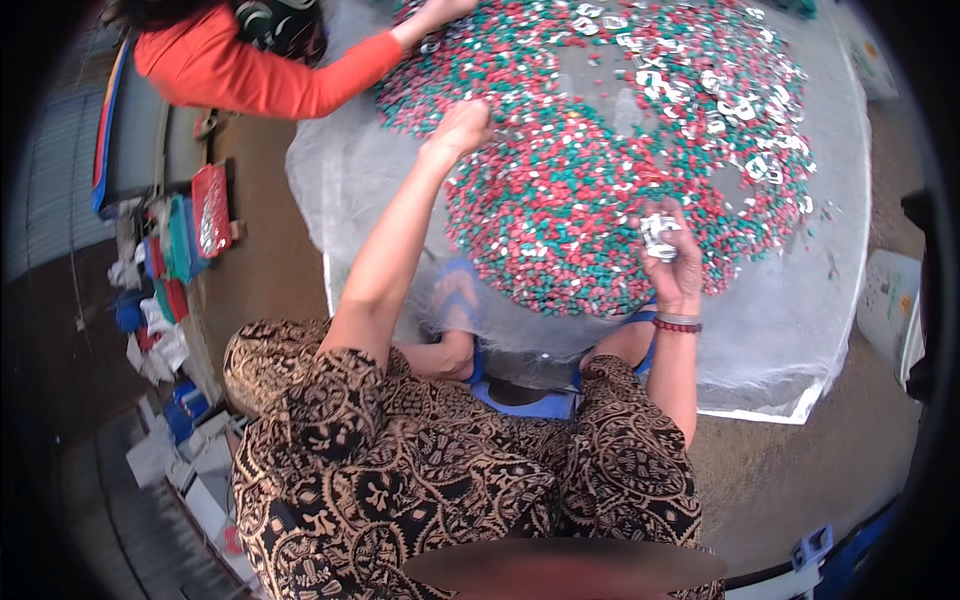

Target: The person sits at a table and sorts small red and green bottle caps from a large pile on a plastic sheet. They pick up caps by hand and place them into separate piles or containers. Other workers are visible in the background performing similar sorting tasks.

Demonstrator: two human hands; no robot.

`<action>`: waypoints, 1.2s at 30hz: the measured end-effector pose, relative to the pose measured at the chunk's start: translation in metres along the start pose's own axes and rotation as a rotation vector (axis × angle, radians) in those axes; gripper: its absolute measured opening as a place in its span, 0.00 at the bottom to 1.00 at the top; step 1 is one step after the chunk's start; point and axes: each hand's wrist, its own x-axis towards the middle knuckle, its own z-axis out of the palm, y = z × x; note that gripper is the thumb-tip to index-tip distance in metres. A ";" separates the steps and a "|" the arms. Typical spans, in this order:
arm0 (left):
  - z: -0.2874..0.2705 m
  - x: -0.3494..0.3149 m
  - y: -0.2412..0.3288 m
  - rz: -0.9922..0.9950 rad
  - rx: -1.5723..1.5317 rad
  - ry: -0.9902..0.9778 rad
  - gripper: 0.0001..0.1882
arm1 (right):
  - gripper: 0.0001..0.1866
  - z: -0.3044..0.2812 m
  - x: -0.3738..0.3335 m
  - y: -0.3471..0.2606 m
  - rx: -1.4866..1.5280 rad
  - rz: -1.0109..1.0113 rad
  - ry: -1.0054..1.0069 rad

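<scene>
A wide heap of small red, green and white pieces (570,215) is spread over a translucent plastic sheet in front of me. My left hand (464,128) is at the heap's left side, its fingers curled closed; whatever they may hold is hidden. Above the heap's near right part, my right hand (678,268) grips several white, ring-like plastic pieces (659,236) between fingers and palm. Similar white looped pieces (738,107) lie scattered over the right and far parts of the heap.
A co-worker's red sleeve (270,80) reaches in from the far left, that person's hand at the heap. The plastic sheet (770,340) extends around the heap. A white bucket (888,310) stands at right. At left are a red basket (211,210) and assorted coloured containers.
</scene>
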 end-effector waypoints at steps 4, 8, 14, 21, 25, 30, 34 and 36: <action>-0.018 -0.004 0.049 0.041 -0.188 0.076 0.11 | 0.26 0.011 -0.003 0.001 0.078 -0.015 -0.037; -0.034 -0.019 0.122 0.391 -0.603 0.051 0.11 | 0.18 0.009 -0.001 0.001 0.045 -0.027 0.115; -0.021 0.009 0.215 0.774 -0.603 0.275 0.17 | 0.16 -0.006 -0.008 -0.013 0.297 -0.034 0.133; -0.015 0.174 0.295 0.411 -0.248 0.296 0.32 | 0.11 -0.014 -0.047 -0.064 0.328 -0.172 0.182; 0.013 0.188 0.306 0.409 -0.002 0.190 0.31 | 0.11 -0.017 -0.064 -0.078 0.428 -0.221 0.164; 0.042 0.138 0.256 0.485 0.131 0.075 0.30 | 0.11 -0.021 -0.063 -0.064 0.450 -0.220 0.176; 0.053 0.066 0.205 0.493 0.145 -0.046 0.31 | 0.11 -0.023 -0.061 -0.037 0.432 -0.170 0.190; 0.053 0.035 0.188 0.432 0.127 -0.123 0.34 | 0.11 -0.017 -0.064 -0.023 0.380 -0.151 0.233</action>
